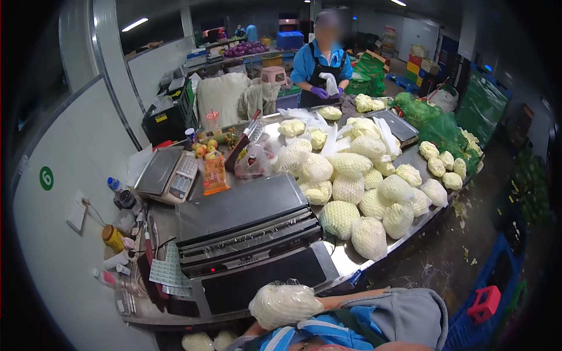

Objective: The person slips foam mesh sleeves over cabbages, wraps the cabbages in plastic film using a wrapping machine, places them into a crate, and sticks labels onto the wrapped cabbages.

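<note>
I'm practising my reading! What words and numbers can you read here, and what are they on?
"6", or maybe "9": the round green sign on the white wall.
Too small or blurred to read: the scale keys and display, the printed green sheet, the orange bag and the yellow jar.
I can't read any whole words.

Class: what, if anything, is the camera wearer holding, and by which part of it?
A film-wrapped cabbage, apparently in both hands. The forearms lead to it, but the hands are hidden behind it, so which part they grip cannot be told.
</note>
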The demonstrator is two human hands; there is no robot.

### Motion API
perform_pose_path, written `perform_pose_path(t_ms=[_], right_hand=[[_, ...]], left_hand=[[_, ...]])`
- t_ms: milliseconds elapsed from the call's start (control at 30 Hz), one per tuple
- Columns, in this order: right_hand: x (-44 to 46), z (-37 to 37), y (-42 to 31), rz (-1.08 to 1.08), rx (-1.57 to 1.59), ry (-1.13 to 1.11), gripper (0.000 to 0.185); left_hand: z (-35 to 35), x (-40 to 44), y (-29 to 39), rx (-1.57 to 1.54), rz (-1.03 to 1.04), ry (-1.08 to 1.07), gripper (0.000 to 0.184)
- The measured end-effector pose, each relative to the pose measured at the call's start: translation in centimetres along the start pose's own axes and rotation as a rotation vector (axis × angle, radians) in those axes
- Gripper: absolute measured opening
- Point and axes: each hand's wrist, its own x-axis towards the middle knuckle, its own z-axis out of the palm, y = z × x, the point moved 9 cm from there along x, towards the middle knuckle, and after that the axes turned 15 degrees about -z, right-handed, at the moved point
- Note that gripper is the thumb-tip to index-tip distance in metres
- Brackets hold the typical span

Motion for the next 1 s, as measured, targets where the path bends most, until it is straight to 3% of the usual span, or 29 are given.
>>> perform_pose_path(t_ms=[133, 200, 233, 267, 333, 400, 467, 533, 600, 667, 733, 800, 833, 900, 933, 967, 1000], right_hand=[[0.3, 0.9, -7.5, -0.222, -0.647, -0.106, 0.037], [0.1, -2.2, -10.7, -0.114, -0.802, -0.108, 0.038], [0.2, -3.8, -12.6, -0.077, -0.72, -0.093, 0.039], [1.6, -5.4, -12.7, -0.245, -0.158, -0.092, 0.055], [-0.1, 0.3, -19.9, -0.446, 0.063, -0.41, 0.072], [-1.2, 4.0, -19.5, -0.379, -0.217, -0.719, 0.075], [-1.2, 2.8, -17.8, -0.29, -0.066, -0.702, 0.07], [-1.0, 0.0, -14.7, -0.145, 0.252, -0.471, 0.063], [-0.8, -2.0, -13.5, -0.192, 0.289, -0.349, 0.052], [-0.7, -3.0, -10.2, 0.073, 0.581, -0.159, 0.046], [0.0, -2.3, -11.0, 0.033, 0.455, -0.234, 0.05], [1.6, -3.0, -11.6, -0.067, 0.088, -0.171, 0.056], [1.5, -2.4, -11.7, -0.041, 0.081, -0.19, 0.059], [0.0, -1.0, -10.9, 0.176, 0.228, -0.256, 0.064], [-0.9, -0.1, -10.0, 0.332, 0.285, -0.266, 0.067], [-0.9, 1.4, -8.6, 0.411, 0.255, -0.355, 0.067], [-0.1, 2.5, -7.7, 0.357, 0.265, -0.388, 0.068]], left_hand=[[5.0, 1.4, 0.4, -0.149, -0.032, -0.197, 0.032], [5.7, 2.0, -0.4, -0.177, -0.062, -0.204, 0.034], [6.1, 3.0, -1.2, -0.16, -0.116, -0.212, 0.035], [5.7, 4.0, -2.4, -0.113, -0.162, -0.195, 0.036], [5.0, 5.7, -4.5, -0.025, -0.256, -0.161, 0.038], [3.4, 6.5, -5.6, 0.053, -0.322, -0.102, 0.04], [-0.3, 6.4, -5.2, 0.09, -0.289, 0.073, 0.043], [-2.6, 4.6, -1.6, 0.134, -0.101, 0.337, 0.045], [0.0, 1.0, 3.1, 0.222, 0.167, 0.46, 0.054], [1.7, 1.9, 4.0, 0.367, 0.227, 0.356, 0.053], [3.1, 2.6, 3.6, 0.652, 0.278, 0.296, 0.055], [3.5, 2.4, 4.4, 0.592, 0.224, 0.29, 0.06], [2.7, 1.4, 4.5, 0.537, 0.261, 0.35, 0.06], [2.7, -0.5, 3.6, 0.733, 0.348, 0.385, 0.065], [1.6, -1.9, 3.4, 0.658, 0.388, 0.472, 0.065], [0.7, -3.3, 2.9, 0.664, 0.428, 0.558, 0.067], [-0.4, -4.8, 2.2, 0.664, 0.463, 0.65, 0.069]])
